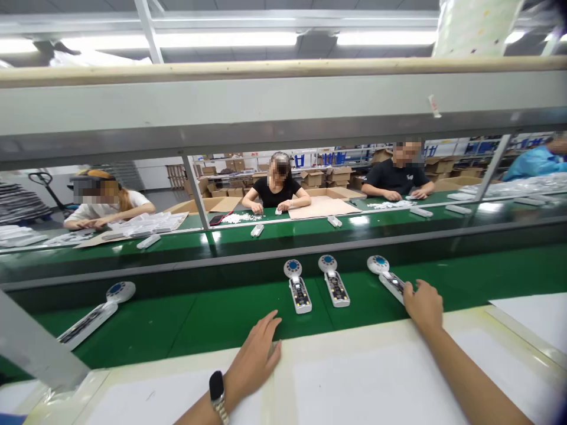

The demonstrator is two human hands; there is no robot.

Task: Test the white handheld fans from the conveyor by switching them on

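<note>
My left hand (256, 357), with a watch on its wrist, lies over the near edge of the green belt. Its fingers are apart and hold nothing. My right hand (424, 304) has its fingers on the handle end of a white device (392, 282), which has a round head with a blue centre and an open handle showing a circuit board. Two similar devices, one left (300, 295) and one right (336, 289), lie side by side on the belt between my hands. Another such device (91, 321) lies farther left, tilted.
A white-covered worktop (354, 378) runs along the near side of the green belt (199, 319). A metal post (39, 342) stands at left. Beyond a grey rail (266, 254), white parts (257, 230) lie on a second belt, where several people sit working. A shelf beam (266, 106) crosses above.
</note>
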